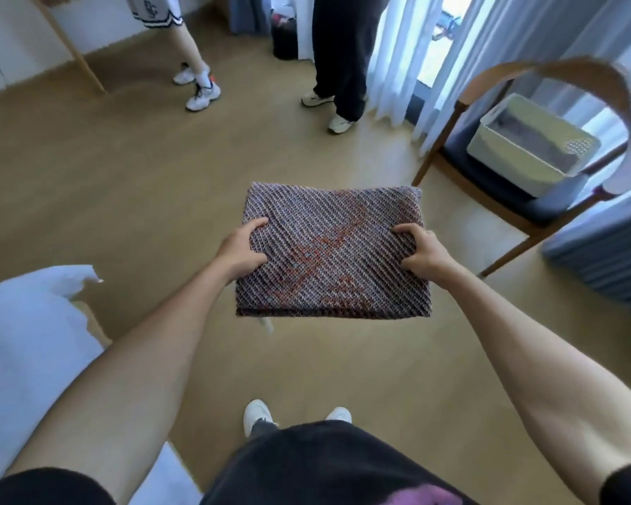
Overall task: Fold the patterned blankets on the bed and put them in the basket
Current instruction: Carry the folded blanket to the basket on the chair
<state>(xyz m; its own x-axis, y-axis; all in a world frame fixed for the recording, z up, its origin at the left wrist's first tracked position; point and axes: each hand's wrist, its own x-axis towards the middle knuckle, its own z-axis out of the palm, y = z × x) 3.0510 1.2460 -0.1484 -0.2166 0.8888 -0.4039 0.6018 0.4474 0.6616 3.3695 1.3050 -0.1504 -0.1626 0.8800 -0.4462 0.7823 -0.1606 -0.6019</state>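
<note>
From the head camera, a person holds a folded patterned blanket flat in the air above a tan floor. The left hand grips its left edge and the right hand grips its right edge, thumbs on top. A white basket sits on a wooden chair ahead to the right, well apart. A white bed lies at lower left.

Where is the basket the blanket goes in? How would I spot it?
Look right, by the white curtains, for the wooden chair. The basket sits on its dark seat: a pale boxy bin, the only container there.
</note>
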